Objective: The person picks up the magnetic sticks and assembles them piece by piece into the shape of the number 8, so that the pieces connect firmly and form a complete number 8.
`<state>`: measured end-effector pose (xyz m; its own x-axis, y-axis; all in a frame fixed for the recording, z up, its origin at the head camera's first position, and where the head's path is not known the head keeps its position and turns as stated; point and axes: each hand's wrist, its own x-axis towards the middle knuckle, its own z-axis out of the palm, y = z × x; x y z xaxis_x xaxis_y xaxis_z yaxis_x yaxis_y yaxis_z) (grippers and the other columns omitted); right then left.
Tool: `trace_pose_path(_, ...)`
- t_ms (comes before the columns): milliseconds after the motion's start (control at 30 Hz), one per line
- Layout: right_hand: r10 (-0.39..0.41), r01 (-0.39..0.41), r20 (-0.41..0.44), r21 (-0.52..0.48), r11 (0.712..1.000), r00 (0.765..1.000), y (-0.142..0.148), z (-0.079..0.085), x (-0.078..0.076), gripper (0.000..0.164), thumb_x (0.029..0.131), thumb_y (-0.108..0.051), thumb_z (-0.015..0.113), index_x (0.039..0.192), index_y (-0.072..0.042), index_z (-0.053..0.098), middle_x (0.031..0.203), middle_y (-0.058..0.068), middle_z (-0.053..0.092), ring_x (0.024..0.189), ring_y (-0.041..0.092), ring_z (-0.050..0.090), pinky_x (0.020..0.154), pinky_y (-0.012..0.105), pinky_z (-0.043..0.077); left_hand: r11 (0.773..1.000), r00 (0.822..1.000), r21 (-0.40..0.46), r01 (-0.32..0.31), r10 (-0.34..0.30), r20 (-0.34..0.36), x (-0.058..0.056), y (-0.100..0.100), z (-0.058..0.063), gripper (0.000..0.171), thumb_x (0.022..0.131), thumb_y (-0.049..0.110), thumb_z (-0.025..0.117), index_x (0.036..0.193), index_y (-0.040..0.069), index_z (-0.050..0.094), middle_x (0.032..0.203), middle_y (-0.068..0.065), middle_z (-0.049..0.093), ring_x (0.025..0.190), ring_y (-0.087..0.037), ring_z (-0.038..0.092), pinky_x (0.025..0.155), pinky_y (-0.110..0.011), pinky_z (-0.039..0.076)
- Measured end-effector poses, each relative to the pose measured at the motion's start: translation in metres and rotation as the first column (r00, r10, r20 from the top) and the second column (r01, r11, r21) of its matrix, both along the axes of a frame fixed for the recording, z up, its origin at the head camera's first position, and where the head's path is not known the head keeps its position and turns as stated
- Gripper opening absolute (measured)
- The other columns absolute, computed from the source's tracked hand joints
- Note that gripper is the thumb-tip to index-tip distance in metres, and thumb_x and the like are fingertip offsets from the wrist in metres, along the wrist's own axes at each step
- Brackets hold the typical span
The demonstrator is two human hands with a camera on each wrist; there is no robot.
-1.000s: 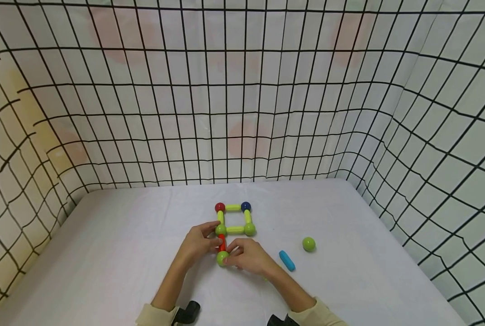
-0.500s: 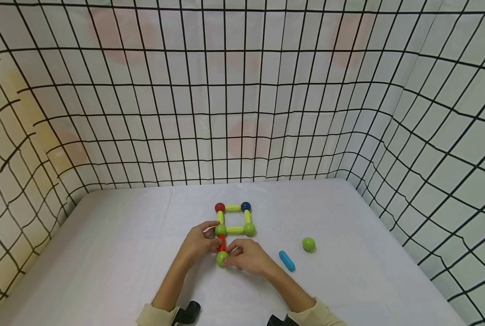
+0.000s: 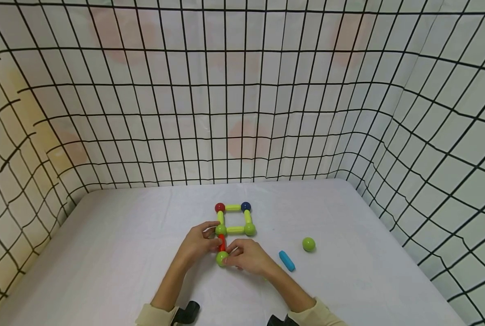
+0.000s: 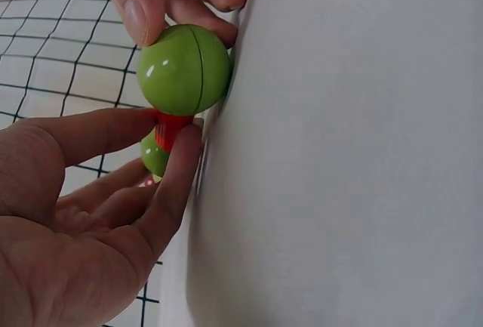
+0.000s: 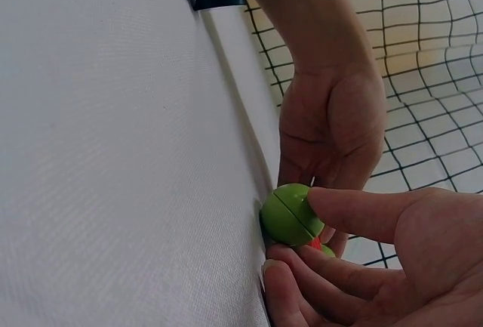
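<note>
A red rod runs from the near left green ball of a square frame to another green ball closer to me. My left hand pinches this rod between thumb and finger, as the left wrist view shows. The near green ball is gripped between the thumb and fingers of my right hand. The square frame has yellow-green rods, a red ball, a dark blue ball and green balls at its near corners.
To the right of my right hand lie a blue rod and a loose green ball. A small yellow-green piece is mostly hidden beside my right wrist. Black netting surrounds the back and sides of the white table.
</note>
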<state>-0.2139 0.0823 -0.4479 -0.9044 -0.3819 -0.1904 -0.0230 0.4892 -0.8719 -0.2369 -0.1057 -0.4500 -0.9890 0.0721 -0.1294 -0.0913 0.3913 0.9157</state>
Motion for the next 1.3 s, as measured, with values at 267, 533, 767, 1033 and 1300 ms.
trace_pose_path(267,0.010,-0.011,0.008,0.003,1.000,1.000,-0.001,0.001,0.001,0.024,0.088,-0.022,0.078,0.107,-0.008,0.071,0.089,0.001,0.072,0.072,0.017,0.061,0.066,0.029,0.049,0.998,0.997,-0.010,0.069,-0.069,0.023,0.003,-0.012,0.011,0.051,0.086,0.008,0.077,0.135,0.006,0.060,0.120,-0.020,0.071,0.099,-0.031,0.072,0.082,-0.040,0.060)
trace_pose_path(533,0.014,-0.014,0.000,0.016,1.000,1.000,0.001,0.000,-0.001,0.025,0.089,-0.023,0.078,0.108,-0.008,0.071,0.092,0.003,0.074,0.074,0.017,0.062,0.067,0.030,0.050,0.952,0.949,-0.013,0.306,-0.303,0.087,0.005,-0.023,0.022,0.022,0.086,0.005,0.075,0.107,0.002,0.069,0.091,-0.010,0.073,0.077,-0.022,0.069,0.074,-0.038,0.061)
trace_pose_path(767,0.023,-0.023,0.009,0.011,1.000,1.000,0.002,0.001,0.000,0.025,0.090,-0.022,0.077,0.110,-0.008,0.070,0.095,0.003,0.074,0.077,0.018,0.063,0.069,0.030,0.051,0.903,0.901,0.004,0.430,-0.429,0.070,0.004,-0.022,0.019,0.025,0.085,0.011,0.081,0.107,0.002,0.071,0.094,-0.010,0.074,0.077,-0.018,0.067,0.075,-0.037,0.060)
trace_pose_path(1033,0.046,-0.046,0.009,0.020,0.999,0.999,0.004,0.004,-0.001,0.024,0.090,-0.022,0.076,0.109,-0.008,0.070,0.094,0.002,0.074,0.078,0.018,0.063,0.069,0.030,0.052,0.904,0.902,-0.015,0.427,-0.425,0.071,0.005,-0.022,0.016,0.020,0.085,0.011,0.081,0.103,0.006,0.075,0.091,-0.008,0.074,0.076,-0.016,0.065,0.075,-0.035,0.059)
trace_pose_path(1300,0.160,-0.158,-0.007,0.104,0.982,0.987,0.034,0.025,-0.016,0.030,0.087,-0.021,0.080,0.112,-0.008,0.071,0.096,0.001,0.074,0.083,0.015,0.068,0.074,0.033,0.054,0.907,0.905,-0.017,0.421,-0.419,0.074,0.005,-0.023,0.016,0.019,0.085,0.011,0.080,0.103,0.006,0.076,0.093,-0.007,0.073,0.078,-0.016,0.066,0.075,-0.033,0.057)
